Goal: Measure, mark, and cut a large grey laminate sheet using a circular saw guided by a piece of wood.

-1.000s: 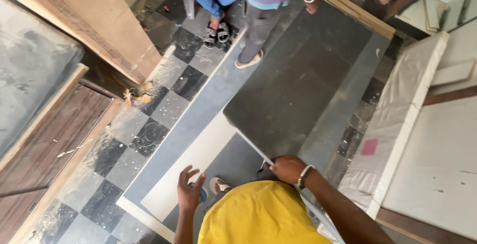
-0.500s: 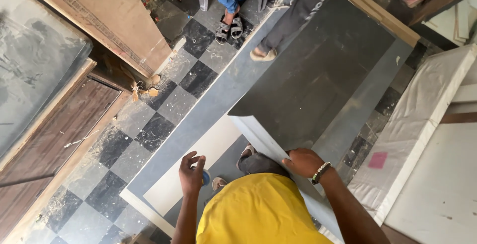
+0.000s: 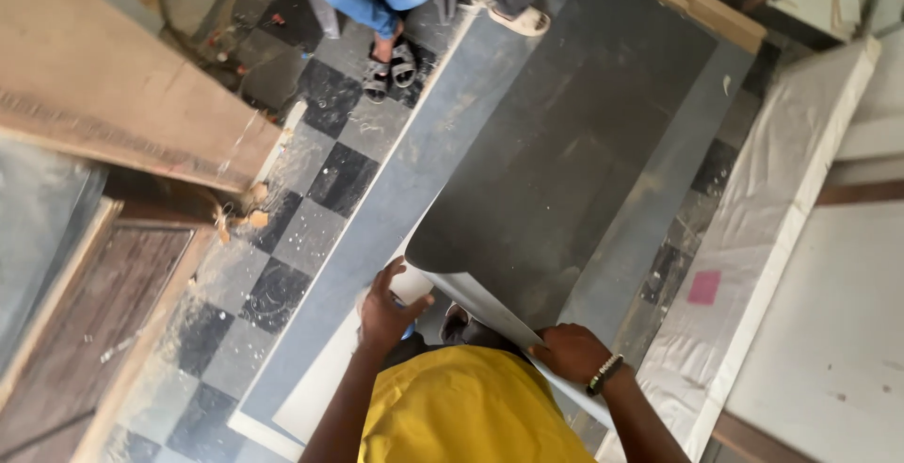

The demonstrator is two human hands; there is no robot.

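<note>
A large dark grey laminate sheet (image 3: 574, 152) lies over a long grey board (image 3: 395, 209) on the floor. Its near edge is curled upward, showing a pale underside (image 3: 476, 301). My left hand (image 3: 388, 310) grips the near left corner of that curled edge. My right hand (image 3: 570, 350), with a beaded band at the wrist, holds the same edge further right. My yellow shirt (image 3: 461, 406) fills the bottom of the view and hides the floor under me.
A seated person in blue jeans and sandals (image 3: 386, 58) and another person's foot (image 3: 524, 18) are at the sheet's far end. Wooden boards (image 3: 113, 96) lean at left. A white wrapped panel (image 3: 782, 209) runs along the right. The floor is checkered tile (image 3: 311, 209).
The sheet's near edge has risen and curled higher. My left hand, free and apart before, has closed on its corner. My right hand has stayed on the edge.
</note>
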